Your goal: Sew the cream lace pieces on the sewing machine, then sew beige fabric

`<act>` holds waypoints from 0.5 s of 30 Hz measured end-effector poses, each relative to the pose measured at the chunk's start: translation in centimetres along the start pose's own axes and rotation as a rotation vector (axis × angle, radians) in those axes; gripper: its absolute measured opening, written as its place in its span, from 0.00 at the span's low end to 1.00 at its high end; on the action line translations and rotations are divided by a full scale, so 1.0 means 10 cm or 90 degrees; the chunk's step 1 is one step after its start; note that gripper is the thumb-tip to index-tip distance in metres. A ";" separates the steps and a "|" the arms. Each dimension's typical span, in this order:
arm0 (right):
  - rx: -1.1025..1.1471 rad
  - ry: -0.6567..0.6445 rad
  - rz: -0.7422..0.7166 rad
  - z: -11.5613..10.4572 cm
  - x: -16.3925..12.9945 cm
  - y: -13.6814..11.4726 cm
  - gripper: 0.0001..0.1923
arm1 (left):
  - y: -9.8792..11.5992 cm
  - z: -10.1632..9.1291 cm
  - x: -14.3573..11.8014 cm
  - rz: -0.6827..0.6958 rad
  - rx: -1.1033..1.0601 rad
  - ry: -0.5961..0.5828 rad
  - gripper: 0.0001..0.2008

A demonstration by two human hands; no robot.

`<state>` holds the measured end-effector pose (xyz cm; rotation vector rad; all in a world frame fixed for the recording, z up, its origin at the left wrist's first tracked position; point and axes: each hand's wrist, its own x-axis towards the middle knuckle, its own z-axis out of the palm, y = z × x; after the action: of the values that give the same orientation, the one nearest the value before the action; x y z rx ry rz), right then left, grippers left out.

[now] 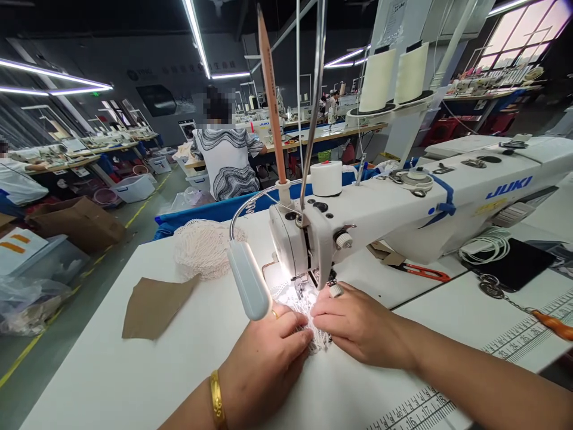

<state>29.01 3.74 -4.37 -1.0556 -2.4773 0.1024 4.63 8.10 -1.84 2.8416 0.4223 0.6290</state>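
Under the lit needle area of a white sewing machine (380, 209) lies a piece of white lace (319, 340) with a fringe-like edge. My left hand (273, 352) has its fingers closed on the lace from the left, thumb toward the middle. From the right, my right hand (358, 322) presses its bent fingers on the same lace, close to the presser foot (301, 288). My fingertips partly cover the lace. A grey lamp (249, 280) on a bendy neck shines on the spot. Behind it sits a heap of pale lace (203, 248).
Brown paper (156, 307) lies on the left of the white table. To the right are orange thread snips (425, 272), a coiled white cord (486, 246), a black phone-like slab (514, 263) and a keyring (491, 286). Thread cones (377, 80) stand behind. A person (228, 152) sits ahead.
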 end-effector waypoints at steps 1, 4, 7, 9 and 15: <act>0.004 -0.001 0.000 0.00 0.00 0.00 0.13 | 0.01 0.00 0.00 -0.003 0.004 0.001 0.13; -0.001 -0.006 0.011 0.01 0.01 0.00 0.13 | 0.00 0.01 0.00 -0.017 0.013 0.002 0.12; -0.009 -0.001 0.025 0.03 0.02 0.03 0.13 | -0.05 0.02 0.01 -0.026 0.023 0.009 0.12; -0.014 0.007 0.032 0.04 0.02 0.04 0.13 | -0.07 0.03 0.01 -0.031 0.032 0.020 0.12; -0.009 0.001 0.010 0.02 0.00 0.01 0.12 | -0.05 0.02 -0.01 0.001 0.028 0.006 0.15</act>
<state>28.95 3.83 -4.51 -1.0814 -2.4716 0.0897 4.56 8.49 -2.19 2.8812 0.4400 0.6419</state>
